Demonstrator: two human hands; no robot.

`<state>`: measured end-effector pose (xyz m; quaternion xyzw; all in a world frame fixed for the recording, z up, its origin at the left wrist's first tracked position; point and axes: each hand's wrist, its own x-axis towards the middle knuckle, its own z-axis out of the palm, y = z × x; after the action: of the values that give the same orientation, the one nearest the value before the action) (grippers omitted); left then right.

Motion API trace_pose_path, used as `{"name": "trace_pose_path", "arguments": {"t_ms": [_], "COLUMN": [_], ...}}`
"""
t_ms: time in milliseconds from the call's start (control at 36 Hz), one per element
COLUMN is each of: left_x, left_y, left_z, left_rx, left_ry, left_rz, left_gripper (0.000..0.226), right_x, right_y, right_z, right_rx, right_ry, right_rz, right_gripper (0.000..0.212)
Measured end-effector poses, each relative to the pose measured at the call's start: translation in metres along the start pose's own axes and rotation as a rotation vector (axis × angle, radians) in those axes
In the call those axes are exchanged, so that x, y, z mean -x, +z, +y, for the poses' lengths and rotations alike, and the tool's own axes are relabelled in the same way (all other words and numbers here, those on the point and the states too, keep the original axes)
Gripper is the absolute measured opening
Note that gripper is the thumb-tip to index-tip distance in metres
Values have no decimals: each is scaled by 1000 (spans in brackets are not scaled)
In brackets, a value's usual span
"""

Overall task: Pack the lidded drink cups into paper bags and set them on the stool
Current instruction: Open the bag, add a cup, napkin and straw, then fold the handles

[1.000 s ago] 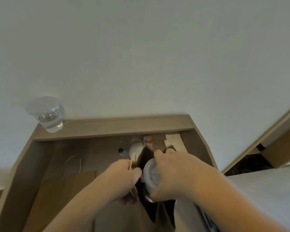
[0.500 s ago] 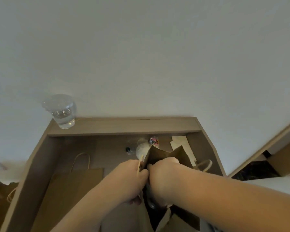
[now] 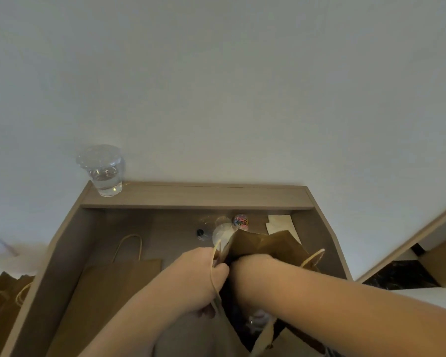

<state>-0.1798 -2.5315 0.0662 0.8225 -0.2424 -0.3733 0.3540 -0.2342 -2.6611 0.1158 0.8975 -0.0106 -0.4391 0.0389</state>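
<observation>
An open brown paper bag [image 3: 268, 246] stands on the wooden desk [image 3: 67, 253] right in front of me. My left hand [image 3: 201, 276] pinches the bag's left rim and handle, holding the mouth apart. My right hand [image 3: 245, 274] reaches down inside the bag, with its fingers mostly hidden by the paper. Deep in the bag, a bit of a clear lidded drink cup [image 3: 258, 319] shows under that hand. A second clear lidded cup [image 3: 103, 171], part full of water, stands on the desk's raised back ledge at the left.
A flat paper bag [image 3: 108, 287] lies on the desk to the left. More bags [image 3: 0, 300] stand beyond the desk's left edge. Behind the open bag are a clear empty cup [image 3: 220, 233], a jar of coloured clips [image 3: 241, 221] and white napkins [image 3: 281, 225].
My right hand has carried the lidded cup from the bag's mouth down into the bag. The left hand has kept hold of the rim. My view has shifted a little.
</observation>
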Motion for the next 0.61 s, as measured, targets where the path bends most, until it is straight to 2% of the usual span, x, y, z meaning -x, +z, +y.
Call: {"name": "trace_pose_path", "arguments": {"t_ms": [28,83,139,222,278,306,333,361,417,472,528,611], "left_x": [0,1,0,2,6,8,10,12,14,15,15,15], "left_y": [-1,-3,-4,-8,-11,-12,-13,-14,-15,-14,-15,-14], "left_z": [-1,-4,-9,-13,-12,-10,-8,-7,-5,-4,-7,-12], "left_rx": [1,36,62,29,32,35,37,37,37,39,-4,-24], "left_ry": [1,-10,3,28,34,41,50,59,73,76,93,87], "left_rz": [-5,-17,-4,-7,-3,1,7,10,16,25,51,72], "left_gripper": [25,18,12,13,23,30,37,43,46,43,42,46], "right_x": [15,46,86,129,126,111,88,61,2,-45,-76,-98], "right_y": [-4,-12,-18,-11,13,28,45,63,105,146,178,204], "right_z": [-1,5,18,55,92,108,123,136,151,156,151,142], "right_rx": [-37,-164,-327,-679,-860,-896,-915,-972,-1038,-958,-986,-972], "right_ry": [-24,-96,-193,-284,-172,-52,76,194,378,505,558,632], "right_rz": [16,197,472,889,1168,1220,1191,1075,717,477,406,400], "right_gripper": [40,29,23,32,31,29,26,24,19,15,15,16]}}
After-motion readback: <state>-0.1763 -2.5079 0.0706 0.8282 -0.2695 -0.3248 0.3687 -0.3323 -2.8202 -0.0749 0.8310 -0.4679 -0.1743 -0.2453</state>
